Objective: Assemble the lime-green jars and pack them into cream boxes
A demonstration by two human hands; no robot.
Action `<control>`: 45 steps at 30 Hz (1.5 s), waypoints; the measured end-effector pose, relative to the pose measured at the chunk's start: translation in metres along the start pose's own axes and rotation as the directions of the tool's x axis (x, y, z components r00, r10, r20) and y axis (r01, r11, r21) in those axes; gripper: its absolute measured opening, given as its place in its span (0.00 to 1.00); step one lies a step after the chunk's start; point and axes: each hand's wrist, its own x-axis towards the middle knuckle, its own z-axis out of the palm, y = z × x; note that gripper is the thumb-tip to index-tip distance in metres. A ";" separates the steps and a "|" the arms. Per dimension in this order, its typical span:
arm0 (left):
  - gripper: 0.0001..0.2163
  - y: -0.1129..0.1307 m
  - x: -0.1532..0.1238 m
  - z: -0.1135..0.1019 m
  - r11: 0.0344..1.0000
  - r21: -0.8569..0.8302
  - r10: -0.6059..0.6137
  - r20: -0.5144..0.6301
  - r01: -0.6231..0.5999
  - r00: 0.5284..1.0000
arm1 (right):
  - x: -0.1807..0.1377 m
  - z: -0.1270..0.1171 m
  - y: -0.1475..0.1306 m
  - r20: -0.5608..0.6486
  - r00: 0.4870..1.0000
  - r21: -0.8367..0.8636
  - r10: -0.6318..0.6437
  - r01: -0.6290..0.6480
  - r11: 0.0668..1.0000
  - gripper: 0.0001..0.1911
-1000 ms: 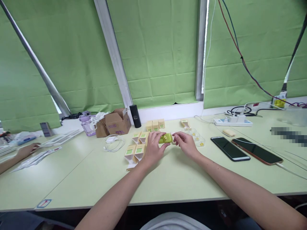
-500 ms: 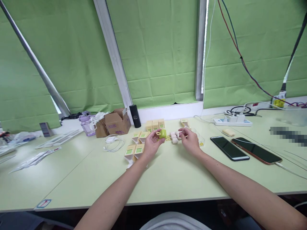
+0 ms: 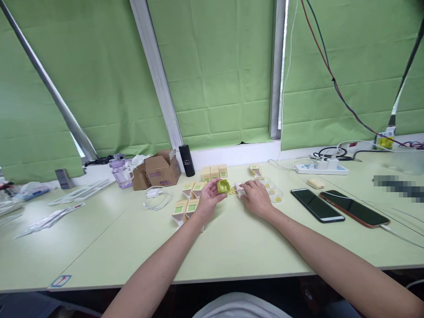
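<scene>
A small green square case [image 3: 224, 187] is pinched between the thumb and fingers of my left hand [image 3: 206, 198], its hollow side turned toward me. Beside it, my right hand [image 3: 259, 199] has its fingertips closed on a small white rounded block [image 3: 239, 190] in a cluster partly hidden under the fingers. Small yellow pieces [image 3: 232, 191] lie between the hands. Just right of my right hand are clear plastic cups [image 3: 275, 195] with yellow spots inside. Cream cartons with green squares [image 3: 179, 210] stand left of my left hand.
More cream cartons [image 3: 214, 171] stand behind the hands, near a black cylinder [image 3: 186, 160] and a brown cardboard box [image 3: 162, 170]. Two phones [image 3: 317, 205] lie at right before a white power strip [image 3: 322, 168]. A coiled white cable [image 3: 157, 197] lies at left.
The green case has been tilted so its hollow side shows. My right hand has moved left and down onto the white blocks, uncovering the clear cups.
</scene>
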 end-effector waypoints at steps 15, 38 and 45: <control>0.30 0.001 0.000 -0.001 1.000 0.001 -0.009 0.045 0.009 0.999 | 0.001 0.006 -0.002 0.051 0.993 -0.140 -0.110 0.117 0.983 0.12; 0.27 0.006 0.000 0.003 0.986 0.152 0.077 -0.066 -0.066 0.995 | 0.004 -0.002 -0.013 0.333 0.903 0.943 0.271 -0.311 -0.120 0.23; 0.27 0.006 0.000 0.003 0.984 0.170 0.069 -0.062 -0.057 0.996 | 0.002 -0.022 -0.018 0.373 0.905 0.903 0.202 -0.304 -0.304 0.20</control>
